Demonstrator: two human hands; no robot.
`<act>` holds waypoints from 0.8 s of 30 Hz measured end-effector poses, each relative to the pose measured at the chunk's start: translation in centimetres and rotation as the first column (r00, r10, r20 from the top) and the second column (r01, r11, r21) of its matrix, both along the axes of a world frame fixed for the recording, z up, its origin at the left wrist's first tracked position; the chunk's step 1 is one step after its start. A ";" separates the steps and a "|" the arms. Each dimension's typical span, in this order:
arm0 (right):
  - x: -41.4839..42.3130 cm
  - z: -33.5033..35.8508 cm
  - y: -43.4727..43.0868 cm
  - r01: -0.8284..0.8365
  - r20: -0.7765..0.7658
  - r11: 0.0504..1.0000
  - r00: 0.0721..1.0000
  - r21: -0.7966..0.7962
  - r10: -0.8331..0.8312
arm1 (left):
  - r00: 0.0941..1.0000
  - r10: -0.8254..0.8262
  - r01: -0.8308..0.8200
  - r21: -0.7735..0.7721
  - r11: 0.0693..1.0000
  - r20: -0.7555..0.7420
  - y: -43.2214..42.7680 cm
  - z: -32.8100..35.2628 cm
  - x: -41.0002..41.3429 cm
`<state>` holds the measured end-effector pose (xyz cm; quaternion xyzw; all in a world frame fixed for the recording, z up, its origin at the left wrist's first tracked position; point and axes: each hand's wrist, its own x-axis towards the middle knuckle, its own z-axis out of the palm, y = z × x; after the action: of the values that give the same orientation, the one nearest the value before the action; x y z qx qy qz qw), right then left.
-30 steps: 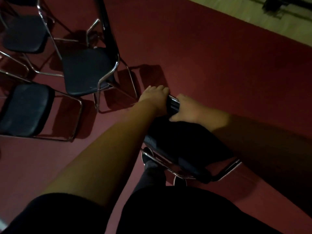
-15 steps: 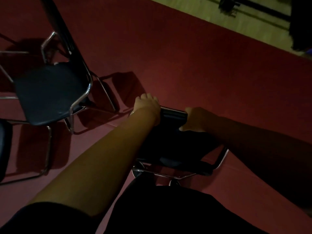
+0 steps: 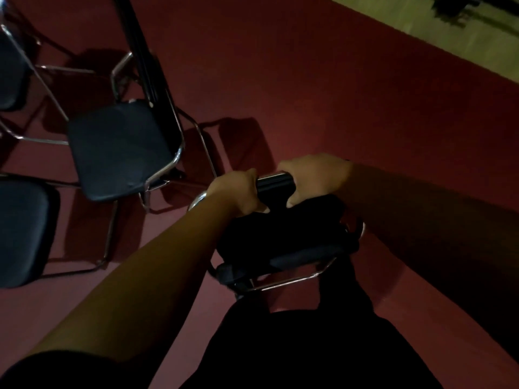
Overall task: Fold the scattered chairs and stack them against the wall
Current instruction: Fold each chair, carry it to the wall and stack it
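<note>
A black padded chair with a chrome frame [image 3: 283,242] stands right in front of my legs on the red carpet. My left hand [image 3: 238,192] grips the left part of its backrest top, and my right hand [image 3: 311,178] grips the right part; a short stretch of the black backrest [image 3: 276,183] shows between them. Its seat lies below my hands, partly hidden by my arms. An unfolded black chair [image 3: 120,147] stands to the left. Two more chairs show at the left edge, one low [image 3: 22,231] and one high [image 3: 11,71].
Red carpet [image 3: 337,94] spreads ahead and to the right. A pale floor strip [image 3: 463,37] runs along the top right, with a dark object [image 3: 455,7] on it. My dark trousers fill the bottom of the view.
The view has swung back to the left, so the left chairs show more fully. My hands have come closer together on the backrest. The held chair's seat looks turned.
</note>
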<state>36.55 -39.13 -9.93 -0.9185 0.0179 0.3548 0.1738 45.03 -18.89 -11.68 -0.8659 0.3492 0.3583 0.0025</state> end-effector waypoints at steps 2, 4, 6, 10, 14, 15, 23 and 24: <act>1.4 -0.6 -2.7 -0.054 0.029 0.995 0.998 -0.079 0.056 | 0.998 0.054 -0.054 0.028 0.998 0.023 -1.6 -0.1 1.1; 3.1 -1.0 -4.8 -0.081 0.056 0.991 0.995 -0.106 0.088 | 0.994 0.080 -0.085 0.057 0.995 0.081 -3.6 0.1 2.3; 4.8 -0.8 -7.0 -0.089 0.042 0.993 0.995 -0.081 0.093 | 0.988 0.110 -0.119 0.078 0.990 0.111 -6.1 1.0 3.6; 6.7 0.2 -11.9 -0.095 0.031 0.994 0.995 -0.051 0.097 | 0.987 0.120 -0.135 0.143 0.980 0.107 -11.7 3.3 5.7; 9.4 1.7 -17.2 -0.062 0.101 0.998 0.993 -0.024 0.064 | 0.980 0.110 -0.135 0.141 0.981 0.168 -16.9 5.9 8.6; 10.5 2.3 -18.6 -0.058 0.126 0.998 0.990 -0.022 0.061 | 0.976 0.111 -0.137 0.128 0.982 0.189 -18.2 6.6 9.6; 19.4 4.0 -25.9 -0.060 0.284 0.984 0.953 -0.170 0.107 | 0.929 0.155 -0.156 -0.024 0.987 0.335 -25.3 7.1 17.8; 20.3 3.7 -26.4 -0.047 0.287 0.983 0.953 -0.178 0.097 | 0.926 0.156 -0.154 -0.032 0.988 0.344 -25.9 6.7 19.0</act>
<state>56.86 -65.58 -6.24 -0.9724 -0.0118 0.2176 0.0828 64.01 -44.81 -4.99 -0.9401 0.2746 0.1993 0.0337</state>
